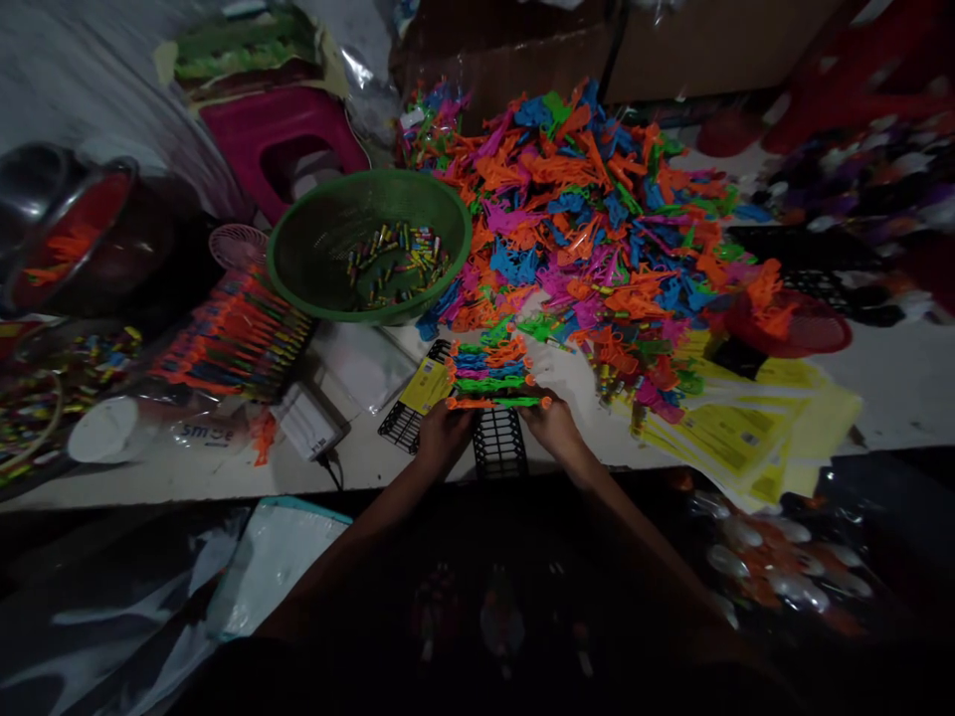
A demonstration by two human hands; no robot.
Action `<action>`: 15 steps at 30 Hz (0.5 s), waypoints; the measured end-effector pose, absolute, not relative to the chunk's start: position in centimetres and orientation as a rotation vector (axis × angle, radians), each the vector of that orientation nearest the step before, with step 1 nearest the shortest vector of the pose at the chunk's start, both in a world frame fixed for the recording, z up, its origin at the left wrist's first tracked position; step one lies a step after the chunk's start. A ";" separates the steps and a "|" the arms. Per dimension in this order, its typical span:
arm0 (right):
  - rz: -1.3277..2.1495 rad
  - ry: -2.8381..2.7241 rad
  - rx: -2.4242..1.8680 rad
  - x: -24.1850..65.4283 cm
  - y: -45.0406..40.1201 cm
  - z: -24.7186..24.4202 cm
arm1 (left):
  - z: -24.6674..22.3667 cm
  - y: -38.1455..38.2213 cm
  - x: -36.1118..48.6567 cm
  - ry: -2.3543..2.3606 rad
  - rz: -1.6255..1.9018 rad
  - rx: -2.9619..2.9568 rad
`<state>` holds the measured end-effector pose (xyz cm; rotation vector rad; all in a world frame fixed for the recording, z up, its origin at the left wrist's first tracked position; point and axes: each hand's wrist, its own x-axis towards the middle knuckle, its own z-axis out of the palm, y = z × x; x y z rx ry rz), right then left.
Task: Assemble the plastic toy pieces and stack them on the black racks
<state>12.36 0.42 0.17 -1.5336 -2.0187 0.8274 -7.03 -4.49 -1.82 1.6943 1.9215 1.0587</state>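
In the head view, my left hand (pixel 446 436) and my right hand (pixel 556 430) are closed at the two ends of an orange and green plastic piece (pixel 498 403). Just beyond it lies a row of similar blue, orange, pink and green plastic pieces (pixel 488 363). These line up across a black mesh tray (pixel 499 447), whose near end shows between my hands. The exact shape of the held piece is too small to make out, and my fingertips are partly hidden. Left of the row, a yellow card (pixel 427 386) rests on another black mesh tray (pixel 399 426).
A large heap of coloured plastic pieces (pixel 582 209) covers the table's back. To its left stands a green basket (pixel 298 283) with small coloured cylinders. Yellow printed sheets (pixel 746 438) and a red basket (pixel 821 333) are at right. A filled rack (pixel 231 338) and white box (pixel 305 423) stand left.
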 end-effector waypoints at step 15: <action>0.744 -2.044 -1.650 11.1 0.0 0.3 | -1.1 -3.9 -6.0 2.053 1.000 1.649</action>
